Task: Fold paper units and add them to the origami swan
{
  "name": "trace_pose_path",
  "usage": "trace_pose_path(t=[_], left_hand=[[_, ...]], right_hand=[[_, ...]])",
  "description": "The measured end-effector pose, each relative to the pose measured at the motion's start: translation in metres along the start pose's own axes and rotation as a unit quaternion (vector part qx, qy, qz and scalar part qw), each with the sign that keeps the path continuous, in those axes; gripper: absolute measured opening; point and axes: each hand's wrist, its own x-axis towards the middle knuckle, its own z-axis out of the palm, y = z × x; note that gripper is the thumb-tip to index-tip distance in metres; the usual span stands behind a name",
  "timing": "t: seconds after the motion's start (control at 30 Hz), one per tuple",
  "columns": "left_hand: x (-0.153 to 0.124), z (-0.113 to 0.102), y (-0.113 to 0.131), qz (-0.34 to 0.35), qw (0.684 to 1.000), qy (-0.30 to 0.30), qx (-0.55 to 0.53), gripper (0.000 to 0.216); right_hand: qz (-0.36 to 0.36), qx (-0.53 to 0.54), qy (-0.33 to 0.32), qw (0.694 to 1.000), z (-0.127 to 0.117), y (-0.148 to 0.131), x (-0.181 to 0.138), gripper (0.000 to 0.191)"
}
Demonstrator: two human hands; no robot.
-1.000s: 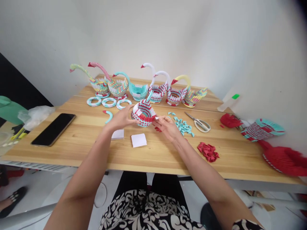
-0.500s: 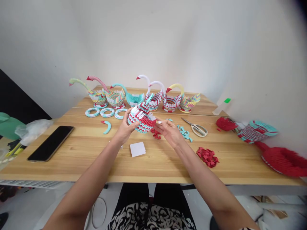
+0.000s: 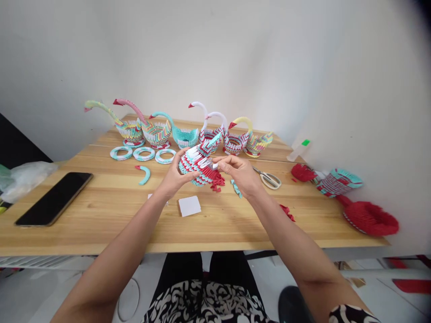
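Tilted above the table is a folded-paper swan body [image 3: 197, 167] in white, red and light blue. My left hand [image 3: 177, 177] grips it from the left, thumb along its near side. My right hand [image 3: 237, 172] is closed in a pinch on a small white folded paper piece [image 3: 215, 166] at the body's right rim. Whether that piece touches the rim, I cannot tell. Beneath the right side of the body lie loose red paper pieces [image 3: 217, 183], and light blue pieces [image 3: 236, 188] lie partly under my right hand.
Several finished paper swans [image 3: 156, 134] stand along the back, with paper rings [image 3: 144, 154] before them. A small blue neck piece [image 3: 144, 175], white paper stack [image 3: 189, 206] and phone [image 3: 55, 199] lie left of centre. Scissors [image 3: 269, 179] and a red paper swan body [image 3: 370, 217] lie right.
My right hand has moved up along the rim and turned palm down, with a white piece now between its fingertips. My left hand keeps hold of the body. The view has shifted slightly.
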Motion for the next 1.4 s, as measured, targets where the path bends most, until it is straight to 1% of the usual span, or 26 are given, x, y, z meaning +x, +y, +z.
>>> trace_pose_path(t=[0.17, 0.4, 0.57, 0.7, 0.77, 0.87, 1.0, 1.13, 1.2, 1.33, 1.4], left_hand=[[0.0, 0.0, 0.001, -0.001, 1.0, -0.001, -0.002, 0.081], [-0.001, 0.0, 0.004, -0.009, 1.0, -0.011, 0.0, 0.083], [-0.001, -0.001, 0.005, -0.002, 1.0, -0.006, 0.019, 0.084], [-0.001, -0.001, 0.004, 0.0, 1.0, -0.001, 0.017, 0.082], [-0.001, 0.0, 0.004, 0.001, 1.0, 0.001, 0.014, 0.081], [-0.001, 0.0, 0.004, -0.004, 1.0, 0.007, 0.006, 0.08], [0.001, 0.0, 0.0, -0.01, 0.999, 0.025, -0.017, 0.077], [0.004, -0.003, -0.007, 0.005, 0.998, 0.063, -0.025, 0.075], [0.005, -0.005, -0.008, 0.013, 0.997, 0.076, -0.022, 0.075], [0.005, -0.006, -0.006, 0.018, 0.996, 0.092, -0.008, 0.076], [0.004, -0.006, -0.004, 0.028, 0.995, 0.093, 0.003, 0.075]], right_hand=[[-0.005, -0.024, -0.008, 1.0, 0.001, -0.005, -0.002, 0.022], [0.013, -0.039, -0.005, 0.999, 0.0, -0.005, 0.0, 0.024], [0.011, -0.048, -0.015, 0.999, 0.0, -0.003, 0.002, 0.023], [0.006, -0.077, -0.03, 0.997, -0.001, -0.006, 0.004, 0.021], [-0.006, -0.116, -0.042, 0.992, -0.001, -0.01, 0.006, 0.022], [-0.041, -0.197, -0.057, 0.978, 0.004, -0.015, 0.01, 0.022], [-0.101, -0.26, -0.043, 0.959, 0.015, -0.018, 0.013, 0.02], [-0.14, -0.288, -0.004, 0.947, 0.02, -0.02, 0.018, 0.02], [-0.155, -0.293, 0.004, 0.944, 0.021, -0.02, 0.021, 0.022], [-0.174, -0.306, -0.023, 0.936, 0.025, -0.017, 0.022, 0.019], [-0.17, -0.306, -0.024, 0.936, 0.029, -0.015, 0.022, 0.02]])
